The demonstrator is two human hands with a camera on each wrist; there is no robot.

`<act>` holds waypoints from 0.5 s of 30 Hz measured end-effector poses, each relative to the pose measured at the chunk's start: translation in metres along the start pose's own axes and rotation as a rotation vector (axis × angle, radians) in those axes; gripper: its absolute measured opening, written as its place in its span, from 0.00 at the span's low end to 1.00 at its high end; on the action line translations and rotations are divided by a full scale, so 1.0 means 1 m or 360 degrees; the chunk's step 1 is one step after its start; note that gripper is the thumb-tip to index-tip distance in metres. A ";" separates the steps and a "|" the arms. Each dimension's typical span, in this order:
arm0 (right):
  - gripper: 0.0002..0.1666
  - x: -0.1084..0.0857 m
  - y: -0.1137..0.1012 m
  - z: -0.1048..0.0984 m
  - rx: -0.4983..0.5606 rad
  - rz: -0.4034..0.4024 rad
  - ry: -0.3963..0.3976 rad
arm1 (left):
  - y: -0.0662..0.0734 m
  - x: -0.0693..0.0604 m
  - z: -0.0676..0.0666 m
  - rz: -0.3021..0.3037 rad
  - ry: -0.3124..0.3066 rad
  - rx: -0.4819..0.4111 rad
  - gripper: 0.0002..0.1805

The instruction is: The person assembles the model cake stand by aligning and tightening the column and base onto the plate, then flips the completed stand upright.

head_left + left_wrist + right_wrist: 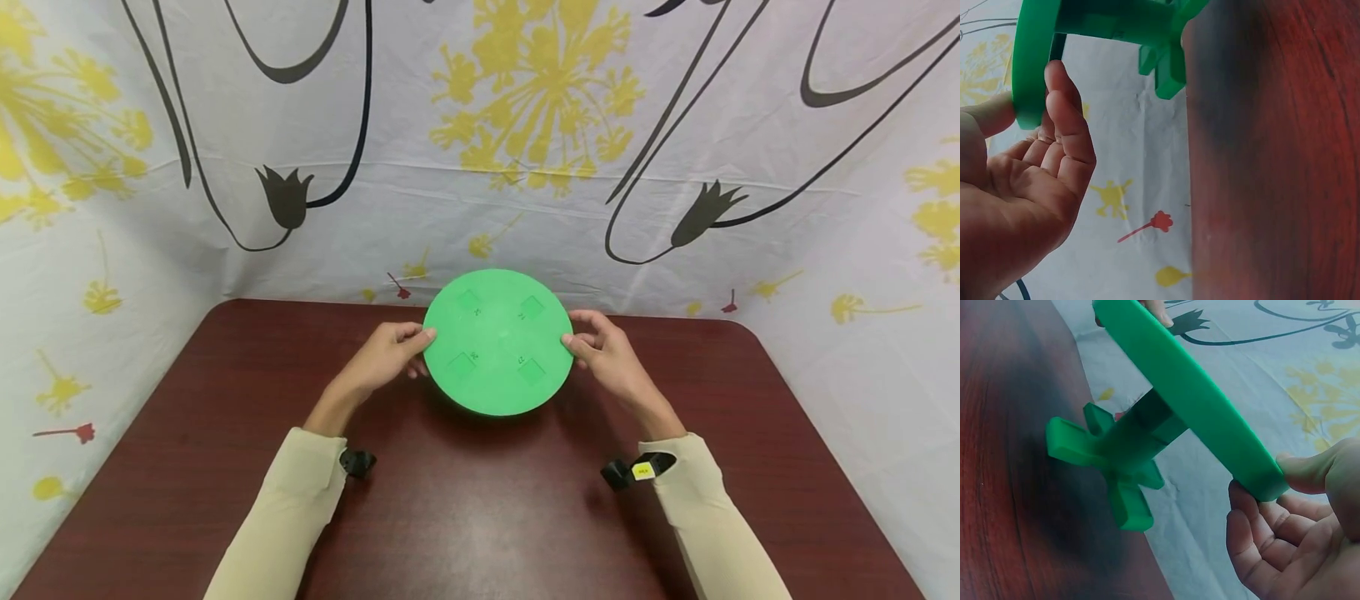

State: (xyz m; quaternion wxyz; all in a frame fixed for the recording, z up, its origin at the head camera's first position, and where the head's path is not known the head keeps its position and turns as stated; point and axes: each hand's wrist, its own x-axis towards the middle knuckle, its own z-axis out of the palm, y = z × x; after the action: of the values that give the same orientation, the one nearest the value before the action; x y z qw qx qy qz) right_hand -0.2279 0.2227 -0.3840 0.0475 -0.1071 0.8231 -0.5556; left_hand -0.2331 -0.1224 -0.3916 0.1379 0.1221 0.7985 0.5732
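Note:
A small green round table (pixel 500 342) has a disc top with several shallow square recesses, each with a small mark beside it. Beneath the top, the right wrist view reveals a thick central post (pixel 1141 431) and a cross-shaped foot (pixel 1129 503). My left hand (pixel 386 354) pinches the left rim, thumb on top and fingers underneath. On the opposite rim my right hand (pixel 611 354) grips in the same way. Both wrist views show the fingers curled under the disc's edge. Whether the foot touches the tabletop I cannot tell.
The dark red-brown wooden table (pixel 480 517) spreads under both arms. Behind and at the sides hangs a white cloth (pixel 420 167) with yellow flowers and grey tulips. A black strap device (pixel 357 462) is on the left wrist, and another device (pixel 618 473) is on the right.

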 end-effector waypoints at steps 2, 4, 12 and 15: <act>0.25 0.001 0.002 0.001 0.0038 0.0037 -0.0003 | -0.002 0.001 0.000 -0.0039 -0.0002 -0.0038 0.22; 0.25 0.001 0.003 0.001 0.0069 0.0083 0.0003 | -0.005 0.002 0.002 -0.0071 -0.0003 -0.0071 0.22; 0.26 0.004 0.008 0.006 0.0150 0.0260 0.0028 | -0.011 0.005 0.009 -0.0188 0.0050 -0.0163 0.24; 0.26 0.005 0.011 0.008 0.0159 0.0281 0.0033 | -0.011 0.006 0.009 -0.0216 0.0068 -0.0172 0.25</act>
State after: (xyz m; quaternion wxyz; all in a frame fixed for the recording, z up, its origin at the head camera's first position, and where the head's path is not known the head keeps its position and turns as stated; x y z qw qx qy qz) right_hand -0.2326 0.2180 -0.3974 0.0929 -0.0260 0.8011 -0.5907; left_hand -0.2354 -0.1156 -0.4052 0.1658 0.0479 0.7756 0.6072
